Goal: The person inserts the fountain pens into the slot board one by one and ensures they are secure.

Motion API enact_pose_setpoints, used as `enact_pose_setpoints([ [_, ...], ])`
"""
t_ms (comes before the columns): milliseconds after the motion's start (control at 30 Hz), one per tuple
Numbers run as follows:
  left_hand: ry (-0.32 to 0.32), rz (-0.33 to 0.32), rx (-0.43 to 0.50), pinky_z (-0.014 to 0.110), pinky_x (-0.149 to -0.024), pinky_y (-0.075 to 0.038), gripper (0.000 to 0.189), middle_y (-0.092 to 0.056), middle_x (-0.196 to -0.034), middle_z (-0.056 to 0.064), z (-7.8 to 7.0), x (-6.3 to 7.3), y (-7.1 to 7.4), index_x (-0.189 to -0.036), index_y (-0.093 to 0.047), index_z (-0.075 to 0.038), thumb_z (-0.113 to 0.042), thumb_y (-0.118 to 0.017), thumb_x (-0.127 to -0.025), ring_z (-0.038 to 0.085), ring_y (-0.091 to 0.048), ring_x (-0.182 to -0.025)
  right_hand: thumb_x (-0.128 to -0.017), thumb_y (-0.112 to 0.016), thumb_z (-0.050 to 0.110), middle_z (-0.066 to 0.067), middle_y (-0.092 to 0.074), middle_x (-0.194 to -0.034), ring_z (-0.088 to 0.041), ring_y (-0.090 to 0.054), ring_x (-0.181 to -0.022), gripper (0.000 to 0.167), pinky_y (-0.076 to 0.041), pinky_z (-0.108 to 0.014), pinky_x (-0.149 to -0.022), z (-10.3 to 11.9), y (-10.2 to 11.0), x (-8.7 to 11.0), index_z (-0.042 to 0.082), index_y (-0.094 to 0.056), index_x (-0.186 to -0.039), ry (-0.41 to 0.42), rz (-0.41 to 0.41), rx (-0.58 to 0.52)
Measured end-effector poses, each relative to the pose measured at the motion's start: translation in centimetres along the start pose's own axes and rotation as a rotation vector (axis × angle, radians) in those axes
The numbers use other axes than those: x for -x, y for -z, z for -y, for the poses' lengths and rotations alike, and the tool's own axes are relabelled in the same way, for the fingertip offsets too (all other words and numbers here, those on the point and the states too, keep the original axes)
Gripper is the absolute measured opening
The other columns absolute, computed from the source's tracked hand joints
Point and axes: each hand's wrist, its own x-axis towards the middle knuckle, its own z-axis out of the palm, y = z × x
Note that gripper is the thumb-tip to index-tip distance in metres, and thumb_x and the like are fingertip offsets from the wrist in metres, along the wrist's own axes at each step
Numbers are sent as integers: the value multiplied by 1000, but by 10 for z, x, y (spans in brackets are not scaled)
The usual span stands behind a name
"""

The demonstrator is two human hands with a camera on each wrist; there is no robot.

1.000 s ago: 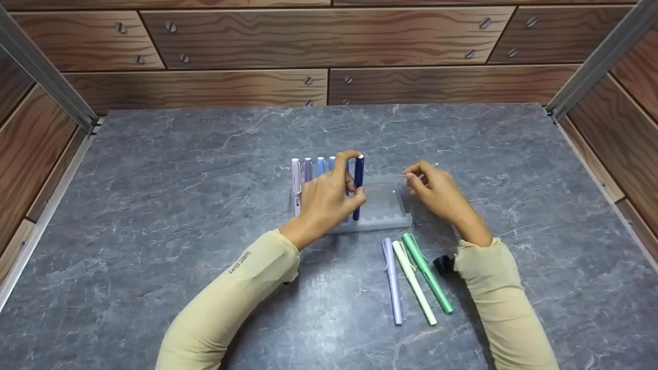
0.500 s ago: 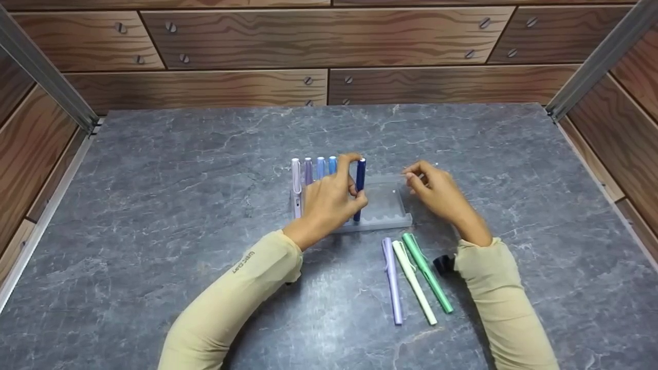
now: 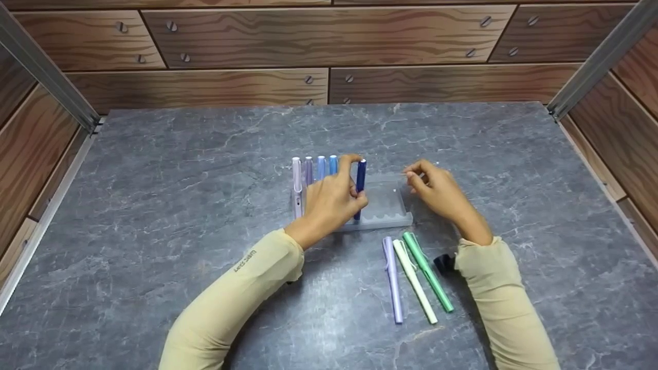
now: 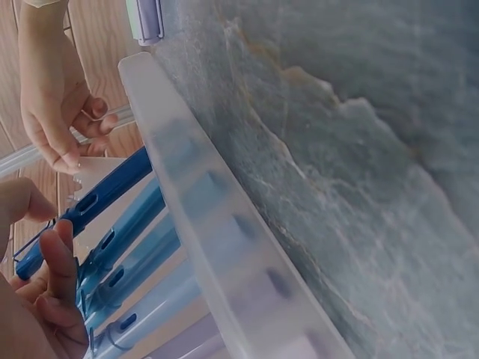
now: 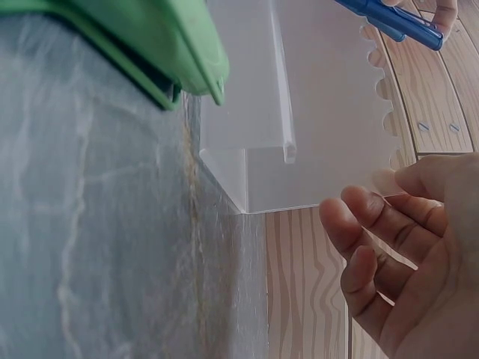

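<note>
- Head view: the left hand (image 3: 331, 203) grasps a dark blue, slender, glossy pen (image 3: 361, 177), thumb low on it and index finger at its top.
- The dark blue pen stands nearly upright at the low, frosted, translucent plastic stand (image 3: 385, 200), its lower end by the notched front lip; whether it is fully seated I cannot tell.
- The right wrist view shows best that the right hand (image 5: 408, 254) pinches a corner of the stand between thumb and fingertips, near the scalloped edge.
- In the head view, a pale lilac pen (image 3: 296, 174), a purple pen (image 3: 309, 169), a light blue pen (image 3: 321, 167) and a medium blue pen (image 3: 333, 163) stand in a row; the left wrist view adds a second medium blue pen (image 4: 123, 224), beside the dark one.
- Only the wrist view shows the dark blue pen's oblong barrel window and wire-like clip.
- A lavender pen (image 3: 393, 280), pale green pen (image 3: 415, 282) and bright green pen (image 3: 428, 272) lie before the stand.
</note>
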Motion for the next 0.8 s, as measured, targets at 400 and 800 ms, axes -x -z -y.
enact_pose_setpoints([
  [400, 26, 27, -14, 25, -44, -39, 63, -66, -69, -10, -1, -2, 3, -138, -40, -22, -22, -67, -82, 10, -56, -53, -100, -49, 13, -20, -67, -95, -35, -66, -79, 22, -46, -14, -65, 1, 0, 0, -4, -61, -110, 1, 0, 3],
  [800, -57, 37, 32, 20, -42, -37, 64, -66, -73, -6, -4, 4, 8, -139, -40, -16, -29, -70, -84, 8, -51, -51, -99, -49, 11, -22, -67, -96, -35, -66, -79, 22, -47, -16, -65, 0, -1, -1, -5, -61, -110, 11, -4, 9],
])
